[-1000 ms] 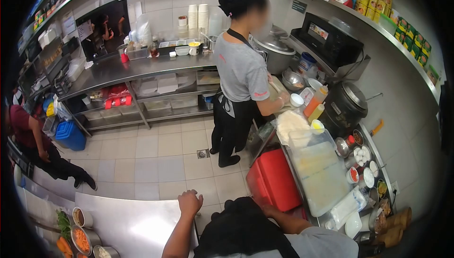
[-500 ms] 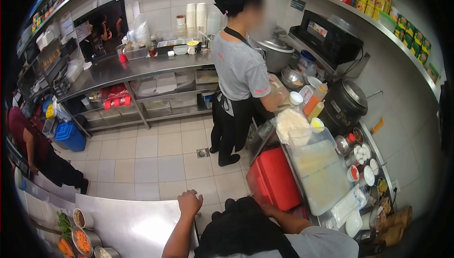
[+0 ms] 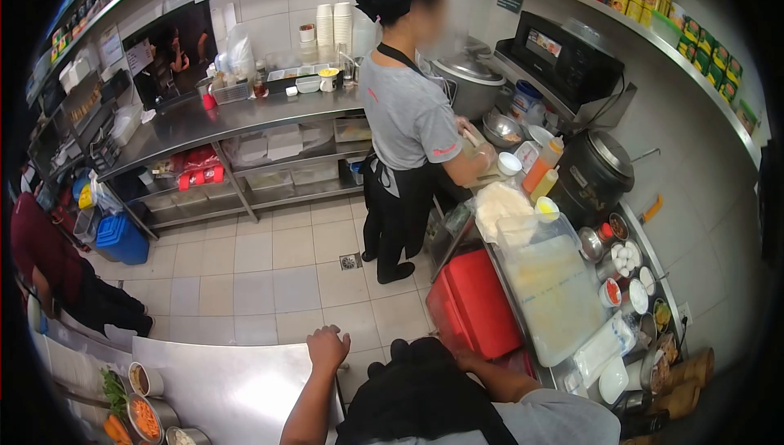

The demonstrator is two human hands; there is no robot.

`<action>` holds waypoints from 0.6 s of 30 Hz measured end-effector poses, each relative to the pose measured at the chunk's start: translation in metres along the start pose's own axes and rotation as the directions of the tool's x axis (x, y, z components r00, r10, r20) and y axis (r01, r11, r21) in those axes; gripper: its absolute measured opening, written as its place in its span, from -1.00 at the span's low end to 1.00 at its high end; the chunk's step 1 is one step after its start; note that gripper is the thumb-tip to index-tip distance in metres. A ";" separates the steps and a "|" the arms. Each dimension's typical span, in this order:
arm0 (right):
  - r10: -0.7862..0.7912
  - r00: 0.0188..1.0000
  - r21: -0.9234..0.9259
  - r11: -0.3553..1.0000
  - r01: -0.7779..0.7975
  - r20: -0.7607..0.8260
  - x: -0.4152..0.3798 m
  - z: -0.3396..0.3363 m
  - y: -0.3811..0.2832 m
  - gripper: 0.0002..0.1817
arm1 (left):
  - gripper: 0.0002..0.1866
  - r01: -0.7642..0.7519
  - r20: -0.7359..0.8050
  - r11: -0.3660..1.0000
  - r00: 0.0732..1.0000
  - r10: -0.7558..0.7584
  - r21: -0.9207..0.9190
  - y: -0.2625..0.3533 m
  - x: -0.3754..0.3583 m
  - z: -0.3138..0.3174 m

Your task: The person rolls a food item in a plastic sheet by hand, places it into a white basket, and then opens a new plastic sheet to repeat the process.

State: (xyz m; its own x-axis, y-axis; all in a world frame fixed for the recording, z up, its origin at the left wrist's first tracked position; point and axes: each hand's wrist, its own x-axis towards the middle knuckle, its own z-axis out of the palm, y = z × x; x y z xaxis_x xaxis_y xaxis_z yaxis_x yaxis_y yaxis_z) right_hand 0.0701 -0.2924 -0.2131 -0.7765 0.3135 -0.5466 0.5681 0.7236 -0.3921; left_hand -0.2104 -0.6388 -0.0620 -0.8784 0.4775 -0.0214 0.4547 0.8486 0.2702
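My left hand (image 3: 328,349) is at the corner of a bare steel table (image 3: 229,376), its fingers loosely bent and slightly apart, with nothing in them. On my right, my right hand (image 3: 467,362) is held close to my side by the black apron (image 3: 408,404); its fingers are hidden. Just beyond that hand stands a red bin (image 3: 474,306), tucked beneath the side counter. Above it on the counter lies a large plastic container (image 3: 549,298) with a cloudy pale surface.
A co-worker (image 3: 408,110) in a grey shirt stands ahead, gloved hands over the counter. Another person (image 3: 53,249) is at the far left. Sauce bottles (image 3: 545,167), a rice cooker (image 3: 600,175) and small bowls crowd the right counter. Shredded carrot (image 3: 145,419) sits front left.
The co-worker's hands have lifted and now hold a pale, long item. At the left, the person in dark red has shifted slightly. My hands stay in place.
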 end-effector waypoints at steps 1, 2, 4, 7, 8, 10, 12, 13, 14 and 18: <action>-0.004 0.999 0.029 1.000 0.006 -0.044 -0.002 -0.001 -0.002 -0.50 | -0.65 -0.001 -0.001 1.000 1.000 0.001 0.000 0.000 0.000 0.000; -0.005 0.999 0.028 1.000 0.006 -0.046 -0.001 0.011 0.012 -0.50 | -0.65 0.001 0.005 1.000 1.000 -0.001 0.004 0.000 0.000 -0.001; -0.088 0.996 0.166 0.982 0.089 -0.011 -0.009 0.029 0.026 -0.51 | -0.65 0.001 0.009 1.000 1.000 -0.001 0.008 0.000 0.000 0.000; -0.067 0.998 0.047 0.997 0.067 0.003 -0.005 0.019 0.022 -0.52 | -0.65 -0.009 -0.010 1.000 1.000 0.009 -0.006 -0.002 0.000 0.003; -0.063 0.998 0.030 0.998 0.063 0.007 -0.003 0.014 0.018 -0.52 | -0.65 -0.010 -0.010 1.000 1.000 0.010 -0.007 -0.001 0.000 0.002; -0.065 0.998 0.003 0.998 0.065 0.020 -0.002 0.006 0.011 -0.52 | -0.65 -0.010 -0.009 1.000 1.000 0.010 -0.008 -0.001 0.000 0.002; -0.067 0.997 -0.011 0.998 0.068 0.033 -0.004 0.000 0.005 -0.53 | -0.65 -0.007 -0.004 1.000 1.000 0.007 -0.012 -0.001 0.000 0.002; -0.066 0.997 -0.016 0.998 0.067 0.039 -0.004 -0.002 0.004 -0.53 | -0.65 -0.007 -0.005 1.000 1.000 0.007 -0.012 -0.001 0.000 0.002; -0.069 0.997 -0.021 0.997 0.070 0.046 -0.004 -0.003 0.002 -0.53 | -0.65 -0.007 -0.001 1.000 1.000 0.007 -0.008 -0.001 0.000 0.001; -0.049 0.995 -0.037 0.998 0.052 0.085 -0.005 -0.008 -0.002 -0.53 | -0.65 -0.008 0.006 1.000 1.000 0.008 0.004 0.001 0.000 -0.002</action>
State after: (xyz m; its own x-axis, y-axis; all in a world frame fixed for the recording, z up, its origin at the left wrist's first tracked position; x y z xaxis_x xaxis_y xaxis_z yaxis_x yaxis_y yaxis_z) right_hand 0.0709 -0.2900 -0.2038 -0.7771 0.2245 -0.5880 0.5166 0.7611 -0.3922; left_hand -0.2101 -0.6388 -0.0603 -0.8736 0.4860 -0.0254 0.4627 0.8456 0.2662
